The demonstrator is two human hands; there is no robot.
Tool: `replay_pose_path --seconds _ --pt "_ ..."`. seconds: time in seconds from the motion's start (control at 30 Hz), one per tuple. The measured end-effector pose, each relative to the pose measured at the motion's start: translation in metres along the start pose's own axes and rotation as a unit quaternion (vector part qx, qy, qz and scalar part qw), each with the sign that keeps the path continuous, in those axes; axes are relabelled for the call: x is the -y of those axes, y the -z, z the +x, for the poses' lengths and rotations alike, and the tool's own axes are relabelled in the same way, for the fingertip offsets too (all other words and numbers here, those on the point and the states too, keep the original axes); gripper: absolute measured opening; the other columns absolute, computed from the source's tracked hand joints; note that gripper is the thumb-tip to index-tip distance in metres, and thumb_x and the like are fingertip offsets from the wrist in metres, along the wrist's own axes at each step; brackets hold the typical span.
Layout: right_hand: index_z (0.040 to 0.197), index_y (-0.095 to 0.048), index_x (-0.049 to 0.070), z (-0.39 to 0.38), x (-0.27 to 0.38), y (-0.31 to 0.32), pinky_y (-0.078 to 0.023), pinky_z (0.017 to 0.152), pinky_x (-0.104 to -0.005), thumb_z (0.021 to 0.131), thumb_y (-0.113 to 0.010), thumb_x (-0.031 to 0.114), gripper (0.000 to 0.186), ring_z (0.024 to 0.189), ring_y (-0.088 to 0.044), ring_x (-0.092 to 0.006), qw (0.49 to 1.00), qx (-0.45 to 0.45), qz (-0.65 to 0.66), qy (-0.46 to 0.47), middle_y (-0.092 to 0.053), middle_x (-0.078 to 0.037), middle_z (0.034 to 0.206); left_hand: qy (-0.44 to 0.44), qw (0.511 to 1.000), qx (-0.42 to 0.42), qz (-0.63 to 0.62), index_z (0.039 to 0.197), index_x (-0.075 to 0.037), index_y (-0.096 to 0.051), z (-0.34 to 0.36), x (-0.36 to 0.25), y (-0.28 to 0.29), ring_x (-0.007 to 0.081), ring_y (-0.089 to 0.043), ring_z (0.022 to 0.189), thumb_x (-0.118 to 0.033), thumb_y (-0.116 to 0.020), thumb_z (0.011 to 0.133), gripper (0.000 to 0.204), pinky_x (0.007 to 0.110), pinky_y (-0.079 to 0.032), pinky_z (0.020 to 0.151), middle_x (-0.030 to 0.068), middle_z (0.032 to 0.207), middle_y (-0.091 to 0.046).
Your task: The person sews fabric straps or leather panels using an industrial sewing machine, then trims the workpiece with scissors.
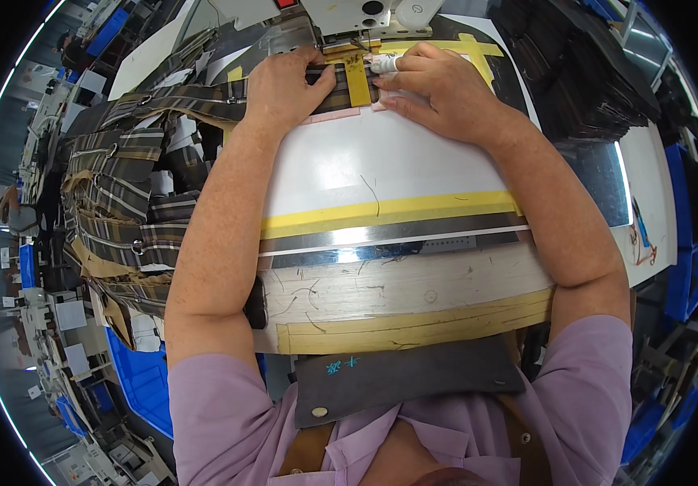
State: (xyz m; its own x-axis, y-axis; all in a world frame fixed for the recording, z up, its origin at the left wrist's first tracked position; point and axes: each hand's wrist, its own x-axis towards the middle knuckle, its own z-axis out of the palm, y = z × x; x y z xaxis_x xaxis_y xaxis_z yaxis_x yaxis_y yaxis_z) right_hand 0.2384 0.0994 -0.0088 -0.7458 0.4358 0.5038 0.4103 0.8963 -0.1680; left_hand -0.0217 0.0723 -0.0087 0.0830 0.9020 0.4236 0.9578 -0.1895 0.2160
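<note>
At the sewing machine (369, 14), my left hand (280, 93) lies on a dark striped fabric strip (217, 107), its thumb apart from the fingers. My left fingertips are close to the needle area, partly hidden at the machine's base. My right hand (454, 95) rests on the other side of a yellow guide plate (358, 87), fingers bent and spaced from the thumb. White tape (385, 64) wraps one right finger. Those fingertips touch down near the strip's end. The strip passes under the yellow plate; a zipper (148, 100) runs along its left part.
Striped zippered pieces (114, 190) hang in a heap over the table's left side. Stacked dark panels (584, 69) stand at the back right. Yellow tape (397, 212) edges the white work surface (381, 166), with loose threads on it. A blue bin (140, 381) sits lower left.
</note>
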Motion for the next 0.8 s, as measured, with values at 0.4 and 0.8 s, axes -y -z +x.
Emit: replay_pose_path --seconds 0.4,0.8 --pt "0.085 -0.073 0.008 0.001 -0.01 0.002 -0.052 0.077 -0.0415 0.089 -0.071 0.027 0.02 0.087 -0.064 -0.0271 0.998 -0.053 -0.034 -0.021 -0.062 -0.007 0.082 -0.173 0.972 -0.117 0.106 0.091 -0.01 -0.073 -0.009 -0.009 0.013 0.0242 -0.065 0.093 -0.024 -0.072 0.084 0.016 0.038 -0.047 0.083 0.0054 0.096 -0.072" --pt "0.079 -0.07 0.014 -0.01 0.03 0.065 -0.048 0.065 -0.0382 0.081 -0.077 0.034 0.021 0.075 -0.063 -0.0214 0.966 -0.193 -0.167 0.05 -0.06 -0.002 0.073 -0.051 0.996 0.064 0.033 0.147 -0.009 -0.048 -0.069 -0.023 0.026 0.0269 -0.039 0.145 -0.051 -0.05 0.1 0.063 0.059 -0.025 0.118 0.0093 0.154 -0.046"
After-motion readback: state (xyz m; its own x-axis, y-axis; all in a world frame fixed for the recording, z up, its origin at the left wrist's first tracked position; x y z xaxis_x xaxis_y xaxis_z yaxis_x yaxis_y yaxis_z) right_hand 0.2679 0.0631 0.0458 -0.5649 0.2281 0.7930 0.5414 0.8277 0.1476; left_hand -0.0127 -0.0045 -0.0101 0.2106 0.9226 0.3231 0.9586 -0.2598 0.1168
